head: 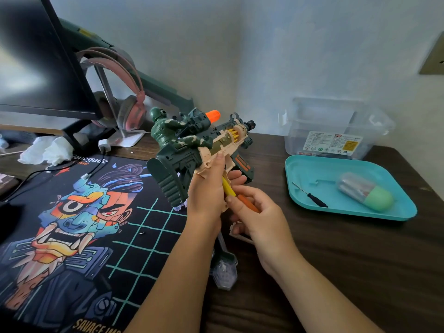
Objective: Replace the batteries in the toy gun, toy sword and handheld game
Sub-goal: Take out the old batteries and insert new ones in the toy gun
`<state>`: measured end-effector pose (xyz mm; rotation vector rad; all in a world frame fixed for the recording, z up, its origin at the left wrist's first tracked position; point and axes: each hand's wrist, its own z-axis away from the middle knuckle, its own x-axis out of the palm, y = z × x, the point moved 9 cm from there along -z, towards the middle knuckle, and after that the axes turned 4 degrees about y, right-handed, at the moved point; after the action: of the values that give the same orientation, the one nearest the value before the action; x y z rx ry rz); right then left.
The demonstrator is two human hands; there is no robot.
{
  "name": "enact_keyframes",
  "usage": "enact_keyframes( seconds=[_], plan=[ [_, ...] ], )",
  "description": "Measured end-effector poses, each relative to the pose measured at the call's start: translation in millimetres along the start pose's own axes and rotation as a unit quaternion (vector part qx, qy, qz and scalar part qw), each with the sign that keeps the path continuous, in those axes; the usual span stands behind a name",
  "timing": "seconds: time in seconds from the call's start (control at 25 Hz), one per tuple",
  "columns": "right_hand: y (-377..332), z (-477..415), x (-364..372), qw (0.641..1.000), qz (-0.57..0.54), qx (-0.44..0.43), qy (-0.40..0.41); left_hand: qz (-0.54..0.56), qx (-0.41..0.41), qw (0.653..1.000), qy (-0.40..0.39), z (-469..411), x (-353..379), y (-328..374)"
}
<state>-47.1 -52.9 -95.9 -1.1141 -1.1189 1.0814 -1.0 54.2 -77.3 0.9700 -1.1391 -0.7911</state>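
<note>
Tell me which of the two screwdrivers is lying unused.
The thin black-handled screwdriver in the teal plastic tray. The yellow-and-orange-handled screwdriver is gripped in the right hand, pointed up at the green-and-tan plastic toy gun.

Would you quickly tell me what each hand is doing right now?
Left hand: grips the toy gun.
Right hand: holds the yellow-and-orange screwdriver.

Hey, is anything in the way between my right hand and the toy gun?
Nothing visible blocks it. The right hand grips a yellow and orange screwdriver pointing up into the underside of the green and tan plastic toy gun, which the left hand holds up. Its tip is hidden there.
</note>
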Motion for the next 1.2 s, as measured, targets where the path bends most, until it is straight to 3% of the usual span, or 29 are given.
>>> enact_keyframes(
  seconds=[0.12, 0.28, 0.4, 0.48, 0.56, 0.68, 0.84, 1.08, 1.2],
  plan=[
    [-1, 2, -2, 0.999, 0.021, -0.01, 0.026, -0.018, 0.028, 0.999, -0.007, 3, 4, 6],
    [-15, 5, -8, 0.985, 0.117, -0.1, 0.072, -0.016, 0.041, 0.999, 0.0, 4, 4, 7],
    [-7, 0, -19, 0.994, -0.004, -0.022, 0.103, 0.008, 0.033, 0.999, 0.01, -1, 0, 2],
    [-15, -11, -51, 0.983, -0.057, -0.024, 0.174, 0.017, 0.005, 1.0, 0.019, -5, 0, -7],
    [-42, -24, -97, 0.951, 0.118, -0.11, 0.264, 0.044, -0.054, 0.998, 0.011, -7, 9, -16],
    [-65, -48, -134, 0.858, 0.412, -0.131, 0.277, 0.078, -0.118, 0.99, -0.004, -7, 23, -26],
    [-45, -71, -141, 0.824, 0.516, -0.093, 0.214, 0.081, -0.142, 0.986, -0.013, -10, 31, -28],
    [-32, -74, -141, 0.85, 0.492, -0.074, 0.173, 0.062, -0.191, 0.98, 0.002, -9, 30, -37],
    [-32, -73, -148, 0.914, 0.371, -0.035, 0.162, 0.071, -0.205, 0.976, 0.013, -7, 27, -41]
  ],
)
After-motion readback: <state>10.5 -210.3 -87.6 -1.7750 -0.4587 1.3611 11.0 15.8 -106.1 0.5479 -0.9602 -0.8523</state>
